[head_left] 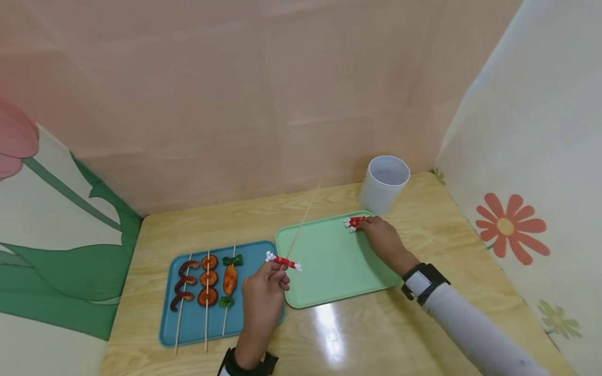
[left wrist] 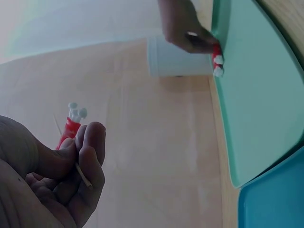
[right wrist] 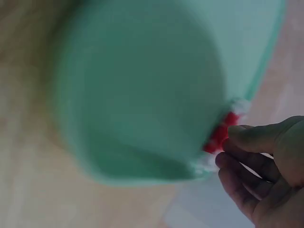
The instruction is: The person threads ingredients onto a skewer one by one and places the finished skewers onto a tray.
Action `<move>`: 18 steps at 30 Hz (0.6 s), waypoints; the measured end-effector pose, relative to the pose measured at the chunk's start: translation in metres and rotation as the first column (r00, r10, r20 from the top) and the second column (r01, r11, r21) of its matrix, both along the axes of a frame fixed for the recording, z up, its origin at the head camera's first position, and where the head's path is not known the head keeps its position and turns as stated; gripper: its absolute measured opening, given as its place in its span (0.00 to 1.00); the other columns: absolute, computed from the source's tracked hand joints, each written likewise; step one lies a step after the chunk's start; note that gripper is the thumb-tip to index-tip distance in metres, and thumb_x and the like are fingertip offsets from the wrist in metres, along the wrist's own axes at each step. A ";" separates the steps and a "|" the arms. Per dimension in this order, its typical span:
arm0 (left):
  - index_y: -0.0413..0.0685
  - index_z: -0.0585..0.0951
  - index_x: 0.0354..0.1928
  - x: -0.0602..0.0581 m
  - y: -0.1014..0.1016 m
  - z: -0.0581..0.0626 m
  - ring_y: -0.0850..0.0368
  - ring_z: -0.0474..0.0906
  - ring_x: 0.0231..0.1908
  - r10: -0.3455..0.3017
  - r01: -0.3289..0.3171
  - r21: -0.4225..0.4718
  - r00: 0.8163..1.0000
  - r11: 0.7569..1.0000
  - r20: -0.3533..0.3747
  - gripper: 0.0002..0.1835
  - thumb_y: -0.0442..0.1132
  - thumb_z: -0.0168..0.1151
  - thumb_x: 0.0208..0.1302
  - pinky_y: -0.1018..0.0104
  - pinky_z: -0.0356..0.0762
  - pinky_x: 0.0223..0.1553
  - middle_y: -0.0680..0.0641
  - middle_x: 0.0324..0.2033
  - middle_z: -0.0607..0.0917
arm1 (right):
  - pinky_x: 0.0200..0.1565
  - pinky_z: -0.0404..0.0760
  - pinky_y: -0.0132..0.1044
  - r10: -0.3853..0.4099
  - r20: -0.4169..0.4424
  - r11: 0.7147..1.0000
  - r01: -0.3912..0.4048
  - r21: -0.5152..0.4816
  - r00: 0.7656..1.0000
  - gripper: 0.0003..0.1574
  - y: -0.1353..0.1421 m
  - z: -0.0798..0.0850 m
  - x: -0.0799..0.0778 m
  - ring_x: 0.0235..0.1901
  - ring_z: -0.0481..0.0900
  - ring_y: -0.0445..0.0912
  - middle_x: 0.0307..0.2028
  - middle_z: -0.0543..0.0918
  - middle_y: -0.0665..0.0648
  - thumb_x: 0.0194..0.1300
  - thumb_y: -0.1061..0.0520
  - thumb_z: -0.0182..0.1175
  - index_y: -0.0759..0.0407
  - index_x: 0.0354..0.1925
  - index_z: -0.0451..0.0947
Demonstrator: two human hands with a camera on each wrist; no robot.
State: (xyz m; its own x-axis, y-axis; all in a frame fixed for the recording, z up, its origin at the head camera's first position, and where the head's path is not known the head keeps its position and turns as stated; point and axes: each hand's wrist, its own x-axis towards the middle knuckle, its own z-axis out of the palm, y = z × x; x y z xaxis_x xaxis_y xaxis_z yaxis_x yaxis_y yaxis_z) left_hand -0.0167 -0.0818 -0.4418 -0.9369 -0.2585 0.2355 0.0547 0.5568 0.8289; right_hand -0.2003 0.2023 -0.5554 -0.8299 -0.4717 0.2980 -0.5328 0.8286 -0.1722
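Note:
My left hand [head_left: 265,295] pinches a thin wooden skewer [head_left: 305,215], which slants up and away. On it, close to the fingertips, sits a red roll with white knobbed ends [head_left: 284,260], like mushrooms wrapped in a red strip. At the far right corner of the green tray [head_left: 324,263], my right hand [head_left: 386,243] has its thumb and fingertips on another such roll [right wrist: 220,135], seemingly pinching it. More than one red-and-white roll [head_left: 354,221] lies there, partly hidden by the fingers. In the left wrist view, the skewer's blunt end [left wrist: 84,176] pokes out between the left fingers.
Left of the green tray, a blue tray [head_left: 256,256] bears three loaded skewers: brown curled pieces [head_left: 184,282], round brown slices [head_left: 207,279] and an orange piece [head_left: 230,280] between green ones. A white cup [head_left: 383,185] stands behind the green tray's right corner. Walls border the wooden table [head_left: 357,339].

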 end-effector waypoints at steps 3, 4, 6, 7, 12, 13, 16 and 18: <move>0.39 0.82 0.33 0.001 0.000 -0.001 0.65 0.79 0.17 0.002 -0.002 0.003 1.000 1.000 0.012 0.03 0.26 0.61 0.61 0.77 0.80 0.22 0.50 0.19 0.84 | 0.34 0.81 0.50 0.028 0.006 1.000 -0.028 0.006 1.000 0.11 0.005 -0.010 -0.001 0.34 0.78 0.57 0.33 0.80 0.62 0.58 0.73 0.57 0.65 0.37 0.83; 0.39 0.82 0.33 0.001 -0.001 -0.001 0.65 0.79 0.17 0.004 -0.004 0.003 1.000 1.000 0.018 0.03 0.26 0.61 0.61 0.77 0.80 0.22 0.50 0.19 0.84 | 0.34 0.81 0.50 0.033 0.000 0.999 -0.033 0.008 0.999 0.10 0.005 -0.012 -0.002 0.34 0.78 0.57 0.32 0.79 0.62 0.57 0.73 0.57 0.66 0.35 0.82; 0.40 0.82 0.33 0.001 -0.001 -0.001 0.65 0.79 0.17 0.010 -0.010 0.004 1.000 1.000 0.025 0.04 0.26 0.61 0.61 0.77 0.80 0.22 0.51 0.19 0.84 | 0.32 0.79 0.49 0.032 -0.012 0.999 -0.031 0.014 0.999 0.08 0.005 -0.014 -0.002 0.31 0.76 0.56 0.30 0.77 0.61 0.56 0.73 0.58 0.65 0.32 0.81; 0.40 0.82 0.33 0.001 -0.001 -0.001 0.66 0.79 0.18 0.011 -0.011 0.005 1.000 1.000 0.028 0.04 0.26 0.61 0.61 0.77 0.80 0.22 0.51 0.19 0.84 | 0.31 0.78 0.49 0.027 -0.014 0.999 -0.027 0.019 1.000 0.08 0.004 -0.015 -0.003 0.30 0.75 0.56 0.29 0.76 0.61 0.55 0.73 0.59 0.64 0.30 0.81; 0.41 0.82 0.33 0.002 -0.003 0.000 0.66 0.79 0.18 0.004 -0.004 0.000 0.999 1.000 0.041 0.04 0.26 0.60 0.62 0.77 0.80 0.23 0.51 0.20 0.84 | 0.28 0.77 0.48 0.021 -0.016 0.998 -0.020 0.051 1.000 0.07 0.001 -0.012 -0.003 0.29 0.74 0.56 0.29 0.77 0.59 0.52 0.70 0.62 0.61 0.25 0.80; 0.41 0.82 0.33 0.002 -0.003 0.000 0.66 0.79 0.18 0.002 -0.002 -0.005 0.999 1.000 0.044 0.04 0.26 0.60 0.62 0.77 0.80 0.23 0.51 0.20 0.84 | 0.28 0.78 0.48 0.024 -0.007 0.998 -0.024 0.052 1.000 0.06 0.000 -0.009 -0.001 0.29 0.75 0.55 0.30 0.78 0.59 0.51 0.70 0.64 0.60 0.26 0.81; 0.41 0.82 0.33 0.003 -0.003 -0.001 0.66 0.79 0.18 0.001 0.000 -0.024 0.999 1.000 0.049 0.05 0.27 0.60 0.62 0.77 0.80 0.23 0.52 0.20 0.84 | 0.30 0.80 0.44 0.052 0.079 0.998 -0.049 -0.040 0.996 0.07 -0.008 0.011 0.004 0.29 0.78 0.49 0.30 0.81 0.55 0.52 0.67 0.67 0.59 0.31 0.81; 0.41 0.82 0.33 0.003 -0.004 -0.003 0.67 0.79 0.19 -0.002 0.004 -0.034 0.999 0.999 0.051 0.05 0.26 0.60 0.62 0.78 0.80 0.23 0.52 0.20 0.84 | 0.33 0.82 0.44 0.080 0.159 0.982 -0.051 -0.183 0.984 0.09 -0.015 0.033 0.008 0.31 0.80 0.47 0.32 0.82 0.54 0.53 0.64 0.69 0.59 0.35 0.81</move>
State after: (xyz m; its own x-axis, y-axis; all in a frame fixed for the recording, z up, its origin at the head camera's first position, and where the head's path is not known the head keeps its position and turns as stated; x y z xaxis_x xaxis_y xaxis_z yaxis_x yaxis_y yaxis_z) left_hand -0.0132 -0.0853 -0.4444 -0.9486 -0.2486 0.1958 0.0140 0.5850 0.8109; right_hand -0.1920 0.1869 -0.5223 -0.8435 -0.4786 0.2437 -0.5370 0.7412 -0.4028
